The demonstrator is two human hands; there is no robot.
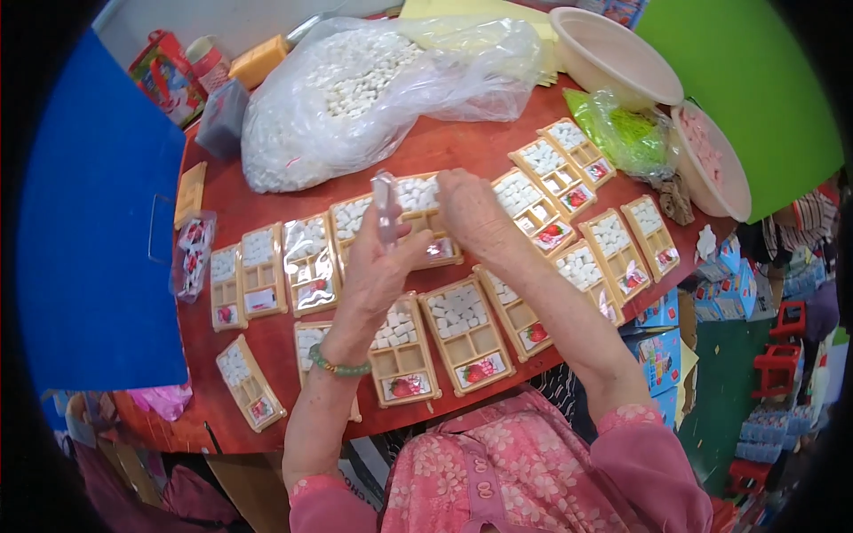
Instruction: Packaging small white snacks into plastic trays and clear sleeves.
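My left hand (377,271) is closed around a narrow, clear plastic piece (386,206) that stands up from its fingers; its exact kind is unclear. Close to its right, my right hand (473,213) has its fingers curled together over a tan divided tray (442,213). Whatever those fingers may hold is hidden. Small white blocks fill the upper part of that tray, and a strawberry-printed card sits at its lower end. Similar trays (468,332) lie in two rows across the red table, such as one tray (311,264) to the left of my hands.
A large clear bag (293,133) of white blocks lies at the back. Far right are a pale basin (613,53), another basin with pink pieces (733,178) and a bag of bright green pieces (626,129). A bag of red-and-white items (193,258) lies near the blue panel (98,231).
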